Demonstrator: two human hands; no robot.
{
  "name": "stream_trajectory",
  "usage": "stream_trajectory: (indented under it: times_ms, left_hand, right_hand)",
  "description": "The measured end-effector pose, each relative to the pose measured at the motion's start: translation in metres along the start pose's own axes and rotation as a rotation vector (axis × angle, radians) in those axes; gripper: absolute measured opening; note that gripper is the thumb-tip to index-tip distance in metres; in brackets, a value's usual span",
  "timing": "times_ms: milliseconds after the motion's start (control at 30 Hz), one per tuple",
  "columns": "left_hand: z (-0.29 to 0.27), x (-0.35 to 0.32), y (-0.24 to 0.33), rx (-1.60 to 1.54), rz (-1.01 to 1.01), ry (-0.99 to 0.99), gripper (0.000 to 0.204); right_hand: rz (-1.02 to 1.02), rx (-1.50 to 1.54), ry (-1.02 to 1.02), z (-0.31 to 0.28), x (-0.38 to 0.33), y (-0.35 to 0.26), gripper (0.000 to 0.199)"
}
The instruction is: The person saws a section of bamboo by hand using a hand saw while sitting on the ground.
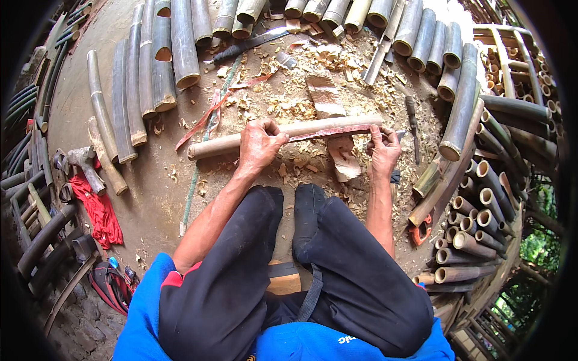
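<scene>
A pale bamboo tube [217, 146] lies crosswise in front of me over a notched wooden block [344, 157]. Along its near side runs a narrow, worn red strip [328, 132], stretched between my two hands. My left hand [259, 145] rests against the tube with its fingers pinched at the strip's left end. Near the tube's right end, the thumb and fingers of my right hand [384, 149] close on the other end of the strip. A bit of metal shows just beyond the right fingers; its kind is unclear.
Wood shavings [283, 99] litter the ground. A long knife [250, 44] lies at the far side, a thin dark-handled tool [413, 129] at right, an orange-handled saw [421, 230] nearer. Bamboo tubes [180, 45] ring the area; a red cloth [98, 210] is at left.
</scene>
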State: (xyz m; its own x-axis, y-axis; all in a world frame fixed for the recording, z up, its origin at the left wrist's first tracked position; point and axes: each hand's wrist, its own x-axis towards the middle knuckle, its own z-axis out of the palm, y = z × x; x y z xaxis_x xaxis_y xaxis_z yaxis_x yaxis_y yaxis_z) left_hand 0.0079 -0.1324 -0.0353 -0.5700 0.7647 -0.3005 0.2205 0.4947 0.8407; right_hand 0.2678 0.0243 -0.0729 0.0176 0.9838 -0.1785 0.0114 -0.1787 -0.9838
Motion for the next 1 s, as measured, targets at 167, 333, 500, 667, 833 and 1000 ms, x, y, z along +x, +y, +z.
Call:
stream_trajectory:
  times_ms: [167,333,500,667,833,1000]
  left_hand:
    - [-0.001,0.001,0.01,0.263,0.043,0.08,0.03]
    - [-0.013,0.026,0.015,0.275,-0.063,-0.023,0.052]
    - [-0.019,0.055,0.014,0.204,-0.226,-0.23,0.055]
    - [-0.019,0.071,0.001,0.214,-0.286,-0.319,0.043]
    - [-0.025,0.076,-0.012,0.17,-0.222,-0.36,0.029]
    - [-0.026,0.058,-0.009,0.26,-0.128,-0.423,0.044]
  right_hand:
    - [-0.074,-0.067,0.035,0.006,-0.005,-0.002,0.024]
    - [-0.299,-0.313,0.137,0.01,-0.007,-0.001,0.023]
    - [-0.589,-0.558,0.304,0.017,-0.011,-0.004,0.021]
    - [-0.25,-0.481,0.083,0.019,-0.037,-0.02,0.008]
    - [-0.198,-0.108,-1.657,0.034,-0.161,-0.058,0.016]
    - [-0.146,-0.552,-1.031,0.005,-0.133,-0.061,0.035]
